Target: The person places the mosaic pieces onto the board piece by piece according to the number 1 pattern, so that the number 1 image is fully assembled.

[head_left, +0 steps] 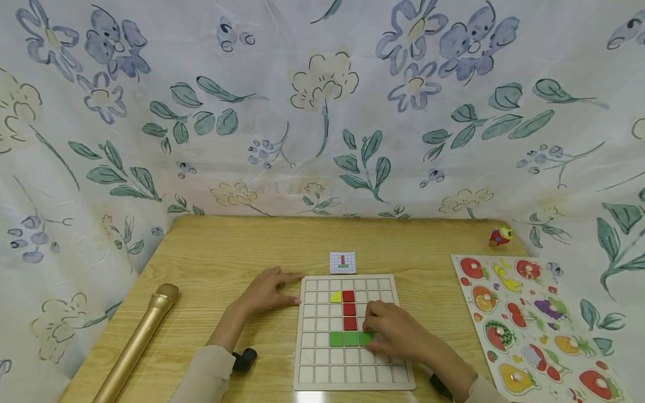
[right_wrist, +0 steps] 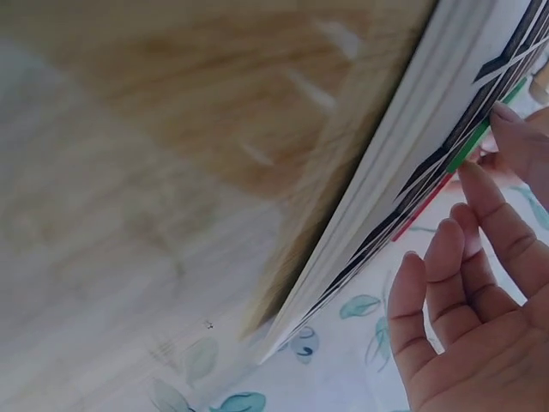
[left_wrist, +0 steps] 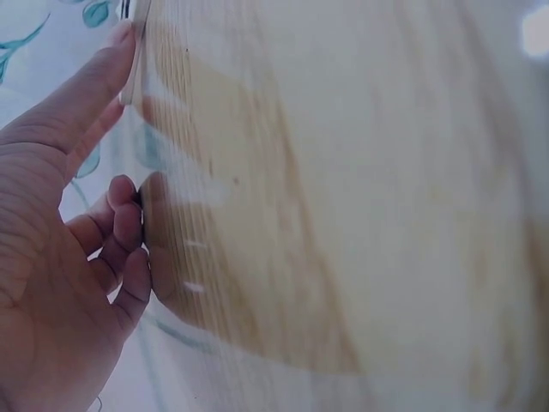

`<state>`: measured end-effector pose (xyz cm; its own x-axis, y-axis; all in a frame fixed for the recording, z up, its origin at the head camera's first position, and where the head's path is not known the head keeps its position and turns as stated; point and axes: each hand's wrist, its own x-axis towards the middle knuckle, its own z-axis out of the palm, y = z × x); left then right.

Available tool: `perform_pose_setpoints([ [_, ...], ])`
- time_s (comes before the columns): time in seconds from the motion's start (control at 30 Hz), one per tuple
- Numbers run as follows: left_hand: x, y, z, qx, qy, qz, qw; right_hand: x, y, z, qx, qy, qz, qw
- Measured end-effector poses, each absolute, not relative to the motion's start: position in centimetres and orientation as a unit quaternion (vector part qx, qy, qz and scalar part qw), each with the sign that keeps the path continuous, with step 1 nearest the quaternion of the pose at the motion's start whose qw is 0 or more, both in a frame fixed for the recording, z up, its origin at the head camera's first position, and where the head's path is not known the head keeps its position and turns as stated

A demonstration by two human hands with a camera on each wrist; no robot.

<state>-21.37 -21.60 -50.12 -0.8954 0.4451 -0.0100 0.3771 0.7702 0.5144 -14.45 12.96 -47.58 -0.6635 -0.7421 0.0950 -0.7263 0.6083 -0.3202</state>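
Observation:
A white grid board [head_left: 321, 373] lies on the table, with a yellow quarter-round tile [head_left: 335, 298], several red square tiles [head_left: 349, 309] in a column and a row of green square tiles [head_left: 337, 339]. My right hand [head_left: 393, 331] pinches the rightmost green tile [head_left: 365, 338] between thumb and index finger, low at the board's surface. In the right wrist view the thumb and index finger meet at green tiles [right_wrist: 469, 146]. My left hand [head_left: 267, 292] touches the board's left edge with thumb and index finger; its other fingers rest loosely bent on the table [left_wrist: 257, 215].
Behind the board lies a small card [head_left: 342, 262] printed with a coloured pattern. A gold microphone [head_left: 136, 341] is at the left. On the right lies a fruit puzzle board [head_left: 491, 305], with a small red and yellow toy [head_left: 500, 237] behind it. A floral cloth [head_left: 322, 140] hangs at the back.

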Motion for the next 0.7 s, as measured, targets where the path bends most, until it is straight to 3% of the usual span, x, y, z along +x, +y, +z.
perform_pose_setpoints([
  [0.43, -21.3, -21.7, -50.2, 0.209, 0.938, 0.264, 0.077, -14.8, 13.0, -47.6, -0.394, 0.897, -0.191, 0.06],
  [0.57, -21.2, -21.7, -49.8, 0.21, 0.936, 0.264, 0.101, -15.2, 13.4, -46.7, -0.375, 0.902, -0.202, 0.07],
  [0.7, -21.6, -21.9, -48.7, 0.202, 0.929, 0.277, 0.139, -16.5, 14.4, -44.9, -0.342, 0.911, -0.227, 0.046],
])
